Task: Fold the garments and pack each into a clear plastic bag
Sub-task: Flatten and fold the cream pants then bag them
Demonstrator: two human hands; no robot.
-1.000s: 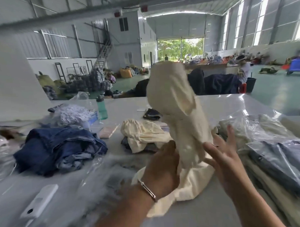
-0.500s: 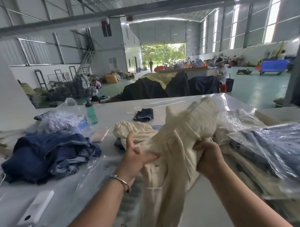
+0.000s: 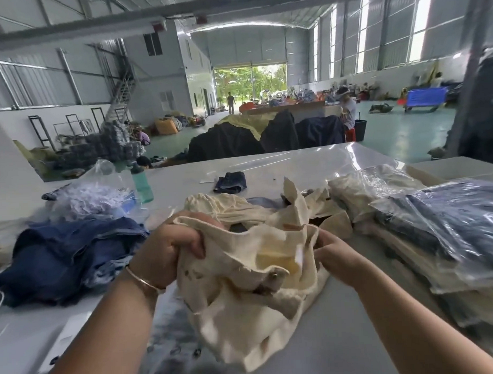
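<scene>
- Our left hand (image 3: 169, 247) grips the upper left edge of the cream garment (image 3: 251, 287), fingers curled tight round a bunch of the cloth; a thin bangle (image 3: 144, 282) sits on that wrist.
- Our right hand (image 3: 335, 253) pinches the garment's right edge, fingers closed on the fabric.
- The cream garment hangs crumpled between both hands, just above the white table (image 3: 281, 166), its lower part drooping toward the tabletop.
- Behind it lies another cream garment (image 3: 226, 204), loosely heaped.
- To the left sits a pile of blue denim (image 3: 68, 251).
- To the right, a stack of bagged garments (image 3: 442, 224) in clear plastic rests on the table.
- Farther back stand a green bottle (image 3: 141, 185) and a small dark denim piece (image 3: 230, 182).
</scene>
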